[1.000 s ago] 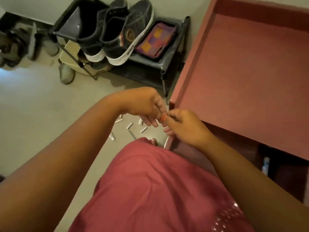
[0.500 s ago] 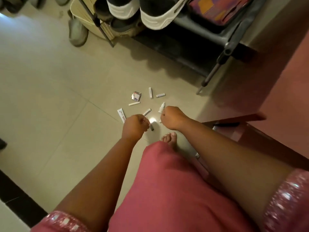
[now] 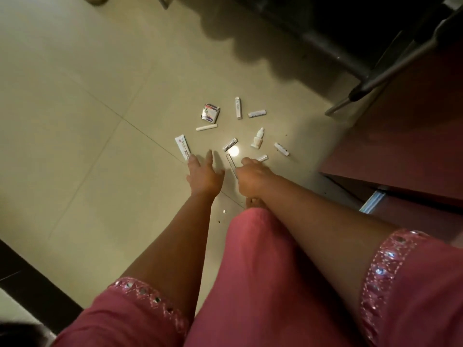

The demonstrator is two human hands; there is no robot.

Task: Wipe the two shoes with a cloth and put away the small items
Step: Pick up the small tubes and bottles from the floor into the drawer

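Note:
Several small items lie scattered on the tiled floor: a foil packet point(image 3: 210, 112), white tubes point(image 3: 238, 107), a small dropper bottle point(image 3: 258, 139), a long white box point(image 3: 183, 147) and a thin strip point(image 3: 231, 164). My left hand point(image 3: 204, 174) is low over the floor with its fingers straight and spread, fingertips beside the white box, holding nothing. My right hand point(image 3: 251, 176) is curled just right of the strip, and the strip's near end meets its knuckles. Whether it grips anything is hidden. Another tube point(image 3: 261, 158) lies at its thumb. Shoes and cloth are out of view.
The dark shoe rack's metal leg point(image 3: 375, 78) slants down at the top right. A reddish-brown cabinet point(image 3: 400, 146) fills the right side, with a drawer rail point(image 3: 373, 204) below it. My pink garment covers the bottom of the view. A dark strip point(image 3: 25, 271) borders the floor at lower left.
The view has tipped down from the shoe rack to the floor. Both hands dropped from chest height to the scattered items, and my left hand went from a fist to spread fingers.

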